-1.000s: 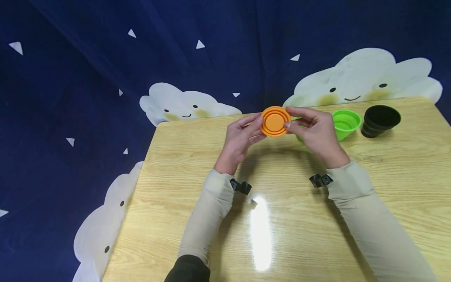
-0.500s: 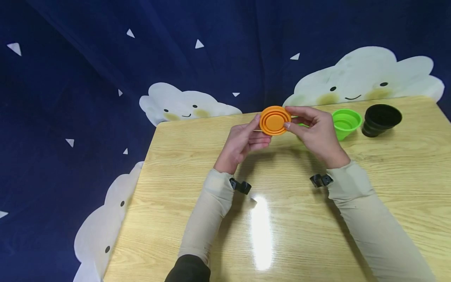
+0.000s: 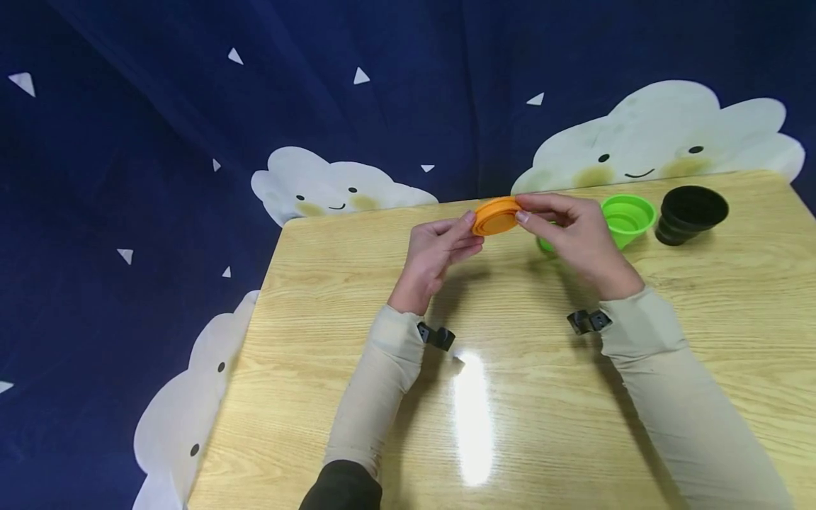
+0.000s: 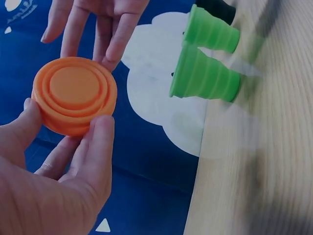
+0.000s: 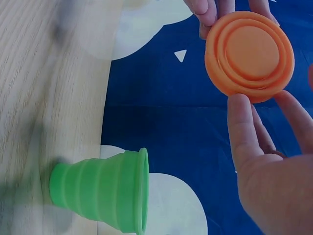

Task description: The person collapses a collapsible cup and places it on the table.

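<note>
An orange collapsible cup, folded flat into a ringed disc, is held up above the far part of the table. My left hand pinches its left edge between thumb and fingers. On the opposite edge, my right hand grips the rim with thumb and fingertips. In the left wrist view the folded cup shows its flat round middle and stepped rings. Behind my right hand stand two green collapsible cups, one of them largely visible and the other mostly hidden by the hand.
A black collapsible cup stands upright to the right of the green ones. The wooden table ends at the back against a dark blue curtain printed with white clouds. A bright light reflection lies on the tabletop.
The orange folded cup has tipped, so its round face now looks like a narrower oval. My right hand and forearm have shifted slightly right; my left fingers have changed their hold.
</note>
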